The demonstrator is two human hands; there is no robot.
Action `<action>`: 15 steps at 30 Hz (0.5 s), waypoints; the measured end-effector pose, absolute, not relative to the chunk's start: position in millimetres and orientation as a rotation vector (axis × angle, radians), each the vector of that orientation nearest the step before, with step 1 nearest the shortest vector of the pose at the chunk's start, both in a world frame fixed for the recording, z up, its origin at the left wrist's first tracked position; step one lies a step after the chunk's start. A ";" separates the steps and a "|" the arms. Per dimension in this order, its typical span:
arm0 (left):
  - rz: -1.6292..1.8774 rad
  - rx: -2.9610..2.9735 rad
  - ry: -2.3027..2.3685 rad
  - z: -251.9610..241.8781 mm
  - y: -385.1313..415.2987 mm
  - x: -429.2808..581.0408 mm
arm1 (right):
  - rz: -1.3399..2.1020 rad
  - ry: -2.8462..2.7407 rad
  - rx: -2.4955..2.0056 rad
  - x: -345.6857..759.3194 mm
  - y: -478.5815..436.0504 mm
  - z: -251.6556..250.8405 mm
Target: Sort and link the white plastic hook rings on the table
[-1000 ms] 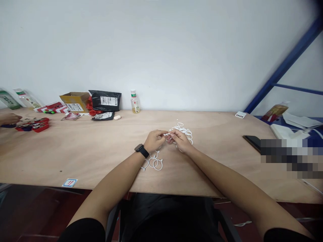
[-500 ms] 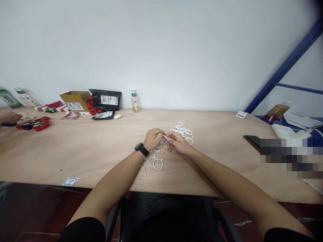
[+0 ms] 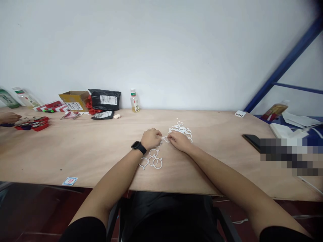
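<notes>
A white plastic ring (image 3: 166,139) with a small tab spans the gap between my two hands, partly hidden by the fingers. My right hand (image 3: 179,140) pinches its right side. The curled fingers of my left hand (image 3: 150,138), with a black watch on the wrist, close at the tab end. Below my left hand several white rings (image 3: 157,163) with small tabs lie on the table, some overlapping. Another ring (image 3: 158,145) shows partly under the left fingers. Behind my right hand sits a heap of similar white rings (image 3: 180,128).
Along the wall stand a small bottle (image 3: 135,102), black parcels (image 3: 104,99) and an open cardboard box (image 3: 73,99). At far left another person's hand (image 3: 10,117) is by red trays (image 3: 40,125). A phone (image 3: 252,140) lies right; a number card (image 3: 70,181) lies near the front edge.
My hands have moved slightly apart, the left one going left. The ring between them has turned from nearly edge-on to flatter, showing more of its loop.
</notes>
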State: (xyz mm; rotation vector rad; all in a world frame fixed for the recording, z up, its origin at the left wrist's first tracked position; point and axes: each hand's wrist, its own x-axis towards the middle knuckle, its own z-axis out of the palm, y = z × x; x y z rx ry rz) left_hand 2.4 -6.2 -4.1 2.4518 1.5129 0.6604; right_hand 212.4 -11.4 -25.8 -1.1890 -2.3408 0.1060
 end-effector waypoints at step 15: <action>0.992 2.383 1.307 -0.3 -12.0 8.9 | 0.349 -2.033 -1.292 198.3 -28.7 -23.1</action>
